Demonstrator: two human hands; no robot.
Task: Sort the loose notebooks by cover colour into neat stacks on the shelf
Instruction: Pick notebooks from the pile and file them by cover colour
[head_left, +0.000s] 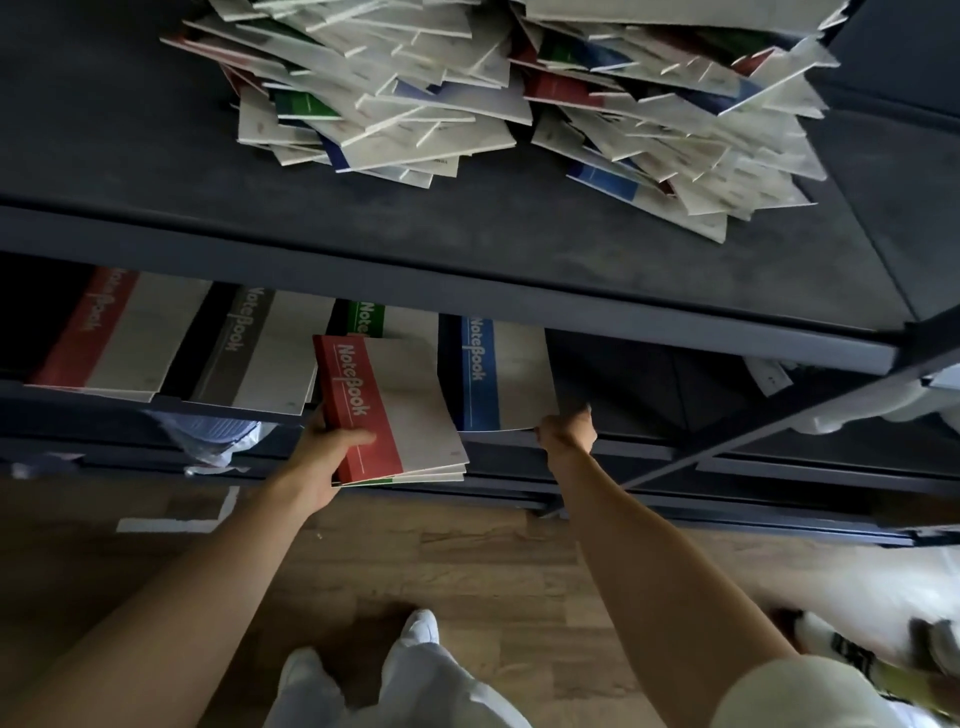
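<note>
Left grip: my left hand (322, 457) held a thin bundle (415, 470) of notebooks by its near left edge. The thumb lay across the top cover; the fingers were underneath, out of sight.
Right grip: my right hand (569, 431) was curled at the near right corner of the blue notebook (498, 374), and as far as I could tell it was pinching that corner.
Where the blue one was: on top of the blue stack, the rightmost of the sorted stacks on the lower shelf (623, 449), its near edge at the shelf front.
Top of bundle: the red notebook (384, 410), with a sliver of green showing at the bundle's lower edge.
Deciding relation: the red stack (104, 332) lay off to the left of the bundle, beyond the grey stack (254, 353). The green stack (366, 318) sat directly behind the bundle. My left hand was the nearer one to all three.
Long axis: each notebook ran front to back on the shelf, with the coloured title strip on the left side, and the bundle was turned only slightly off that line.
Judgement: the red one would have needed a sideways carry to the left, not a push straight in.
Materials: soft card covers, matt, with a coloured band against pale grey. They were thin enough for the blue cover's corner to bend upward in my pinch.
Unsorted: the loose pile (493, 93) lay fanned and overlapping on the dark, dull upper shelf (156, 156).
Handling guess: slippery flat sheets, likely to slide apart if tilted.
</note>
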